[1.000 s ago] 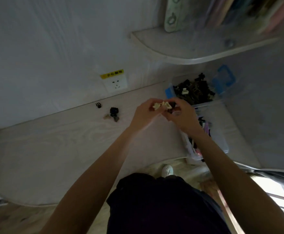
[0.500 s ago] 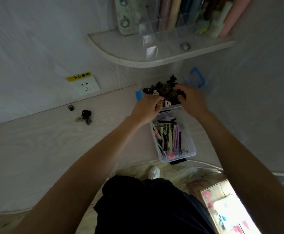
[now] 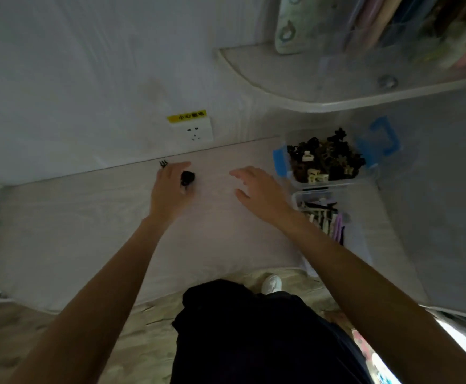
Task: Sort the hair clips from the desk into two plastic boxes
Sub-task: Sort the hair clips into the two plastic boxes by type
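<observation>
My left hand [image 3: 170, 189] reaches over the last clips: fingers spread, nothing gripped yet, a black clip [image 3: 187, 178] between thumb and forefinger, a smaller one [image 3: 163, 164] past the fingertips. My right hand [image 3: 256, 189] hovers loose and empty, boxes [image 3: 295, 181] just beside it.

Dim white wall [image 3: 87, 79], corner shelf [image 3: 295, 87]

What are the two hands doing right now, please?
Left hand: open, reaching over the black clip on the desk, not yet gripping it.
Right hand: open, empty, fingers spread above the desk.
</observation>
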Action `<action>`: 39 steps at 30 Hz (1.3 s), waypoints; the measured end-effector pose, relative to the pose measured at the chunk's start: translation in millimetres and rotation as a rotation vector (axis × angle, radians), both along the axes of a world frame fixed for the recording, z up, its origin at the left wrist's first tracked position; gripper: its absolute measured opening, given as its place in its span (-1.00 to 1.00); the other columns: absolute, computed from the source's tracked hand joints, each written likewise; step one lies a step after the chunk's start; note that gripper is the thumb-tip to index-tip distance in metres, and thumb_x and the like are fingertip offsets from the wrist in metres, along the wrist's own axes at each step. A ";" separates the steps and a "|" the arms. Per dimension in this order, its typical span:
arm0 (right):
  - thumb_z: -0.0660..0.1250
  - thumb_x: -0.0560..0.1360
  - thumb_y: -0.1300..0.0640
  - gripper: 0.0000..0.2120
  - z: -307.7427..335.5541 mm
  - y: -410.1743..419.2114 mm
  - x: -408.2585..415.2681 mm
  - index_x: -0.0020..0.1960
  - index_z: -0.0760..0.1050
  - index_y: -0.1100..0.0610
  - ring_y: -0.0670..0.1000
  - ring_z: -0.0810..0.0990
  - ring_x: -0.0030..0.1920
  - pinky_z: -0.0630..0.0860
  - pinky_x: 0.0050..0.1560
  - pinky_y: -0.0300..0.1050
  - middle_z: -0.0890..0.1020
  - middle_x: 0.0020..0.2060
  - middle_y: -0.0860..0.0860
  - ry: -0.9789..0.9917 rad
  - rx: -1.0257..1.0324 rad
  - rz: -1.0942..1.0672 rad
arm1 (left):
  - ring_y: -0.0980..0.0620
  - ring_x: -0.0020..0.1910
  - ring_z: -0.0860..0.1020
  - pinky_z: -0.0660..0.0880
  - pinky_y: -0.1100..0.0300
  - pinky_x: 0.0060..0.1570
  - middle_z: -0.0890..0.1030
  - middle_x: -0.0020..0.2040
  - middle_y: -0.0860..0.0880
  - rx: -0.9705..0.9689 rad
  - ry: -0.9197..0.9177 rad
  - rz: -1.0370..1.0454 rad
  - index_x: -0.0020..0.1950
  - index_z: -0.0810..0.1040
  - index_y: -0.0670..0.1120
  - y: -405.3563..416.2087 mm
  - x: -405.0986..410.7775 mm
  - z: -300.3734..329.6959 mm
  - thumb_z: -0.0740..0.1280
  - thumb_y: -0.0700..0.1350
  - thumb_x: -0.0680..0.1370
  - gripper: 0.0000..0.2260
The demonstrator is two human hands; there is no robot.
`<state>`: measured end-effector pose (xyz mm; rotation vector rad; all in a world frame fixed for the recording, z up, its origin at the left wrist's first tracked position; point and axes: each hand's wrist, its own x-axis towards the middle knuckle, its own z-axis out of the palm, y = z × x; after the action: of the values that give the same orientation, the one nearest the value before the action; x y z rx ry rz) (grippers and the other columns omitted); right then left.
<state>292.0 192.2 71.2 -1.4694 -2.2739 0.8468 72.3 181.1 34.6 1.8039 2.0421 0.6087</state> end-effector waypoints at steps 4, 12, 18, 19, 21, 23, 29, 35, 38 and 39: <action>0.30 0.51 0.09 -0.39 -24.0 4.5 -69.6 0.48 0.12 0.07 0.12 0.34 0.32 0.38 0.29 0.03 0.27 0.41 0.10 -0.046 -0.219 -0.021 | -0.22 0.45 0.09 0.20 -0.07 0.37 0.11 0.49 -0.18 -0.358 0.032 0.012 0.51 0.07 -0.01 19.8 -58.7 -8.2 0.47 -0.17 0.35 -0.16; 0.40 0.41 0.14 -0.33 -52.3 28.9 -148.2 0.43 0.17 0.01 0.23 0.26 0.30 0.47 0.13 0.07 0.18 0.41 0.11 -0.276 -0.276 -0.065 | -0.13 0.34 0.25 0.19 0.06 0.23 0.41 0.32 -0.07 -0.400 0.330 -0.400 0.35 0.36 -0.03 55.3 -78.8 -30.4 0.43 0.12 0.36 -0.38; 0.33 0.45 0.23 -0.65 -68.0 8.5 -154.5 0.22 0.40 0.12 0.19 0.51 0.02 0.53 0.10 0.02 0.35 0.18 0.16 -0.139 -0.203 -0.225 | -0.01 0.07 0.48 0.31 0.27 -0.02 0.51 0.08 -0.06 -0.315 -0.116 -0.217 0.13 0.55 -0.09 22.8 -66.0 -31.6 0.40 -0.02 0.44 -0.71; 0.33 0.45 0.23 -0.65 -67.2 3.6 -153.1 0.22 0.41 0.12 0.18 0.52 0.02 0.53 0.10 -0.02 0.36 0.18 0.16 -0.112 -0.209 -0.258 | -0.02 0.05 0.50 0.32 0.28 -0.01 0.51 0.10 -0.07 -0.311 -0.129 -0.203 0.13 0.55 -0.09 18.6 -63.5 -31.6 0.40 -0.04 0.45 -0.72; 0.36 0.44 0.22 -0.65 -63.7 -5.4 -147.1 0.21 0.42 0.11 0.16 0.53 0.03 0.49 0.07 -0.09 0.39 0.18 0.16 -0.034 -0.236 -0.320 | -0.03 0.03 0.53 0.39 0.25 0.04 0.52 0.09 -0.06 -0.324 -0.191 -0.186 0.11 0.57 -0.09 10.8 -58.7 -28.1 0.41 -0.07 0.45 -0.74; 0.39 0.41 0.19 -0.63 -61.5 -14.0 -136.8 0.20 0.44 0.12 0.14 0.52 0.04 0.42 0.01 -0.17 0.44 0.15 0.17 0.052 -0.250 -0.362 | -0.02 -0.01 0.56 0.47 0.17 0.06 0.56 0.01 -0.03 -0.381 -0.319 -0.164 0.06 0.60 -0.09 3.1 -53.9 -24.4 0.43 -0.10 0.43 -0.78; 0.45 0.38 0.18 -0.61 -45.6 -40.8 -94.1 0.18 0.47 0.09 0.06 0.54 0.06 0.47 0.04 -0.21 0.55 0.09 0.12 0.235 -0.254 -0.475 | 0.13 -0.14 0.56 0.45 0.49 -0.17 0.59 -0.06 0.00 -0.446 -0.673 -0.114 -0.06 0.54 -0.05 -17.7 -25.5 -13.0 0.43 -0.17 0.45 -0.88; 0.43 0.41 0.26 -0.62 11.3 -35.4 -15.1 0.19 0.44 0.11 -0.17 0.56 -0.07 0.53 -0.07 -0.40 0.54 0.03 0.00 0.494 -0.127 -0.615 | 0.17 -0.15 0.57 0.47 0.45 -0.14 0.59 -0.03 -0.02 -0.294 -0.800 -0.285 0.00 0.54 -0.09 8.1 58.4 40.7 0.40 -0.20 0.47 -0.86; 0.42 0.42 0.22 -0.62 30.9 -24.1 35.4 0.21 0.45 0.12 -0.23 0.52 -0.08 0.43 -0.11 -0.56 0.54 0.02 -0.08 0.411 -0.027 -0.649 | 0.11 -0.15 0.56 0.50 0.31 -0.06 0.57 0.02 -0.10 -0.179 -0.748 -0.369 0.02 0.56 -0.17 25.8 111.6 57.6 0.40 -0.21 0.47 -0.85; 0.42 0.42 0.22 -0.63 32.5 -18.7 45.4 0.21 0.46 0.13 -0.18 0.53 -0.06 0.40 -0.10 -0.57 0.55 0.03 -0.05 0.374 0.001 -0.645 | 0.08 -0.14 0.57 0.50 0.27 -0.05 0.57 0.03 -0.13 -0.149 -0.704 -0.393 0.03 0.56 -0.18 31.4 121.6 58.8 0.39 -0.21 0.47 -0.85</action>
<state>337.4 173.5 103.7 -1.7177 -1.4017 0.8180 193.9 212.4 93.3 1.5406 1.2014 0.7987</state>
